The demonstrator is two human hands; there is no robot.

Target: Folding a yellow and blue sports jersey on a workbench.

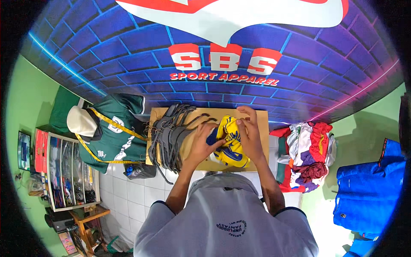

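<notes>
A bunched yellow and blue jersey (233, 156) lies on the brown board-like tabletop (261, 162) in front of me. My left hand (203, 143) is at its left side, with dark blue cloth between thumb and forefinger. At the jersey's upper right is my right hand (250, 132), its thumb against the yellow cloth and its curved fingers apart from the thumb. Several dark grey clothes hangers (169, 137) lie in an overlapping row just left of my left hand.
Left of the table stands a mannequin (81, 122) in a green jersey with a yellow tape measure (87, 150). A shelf unit (72, 171) is beyond it. To the right is a pile of mixed clothes (308, 154); blue garments (364, 192) hang farther right. A patterned wall (150, 55) rises behind the table.
</notes>
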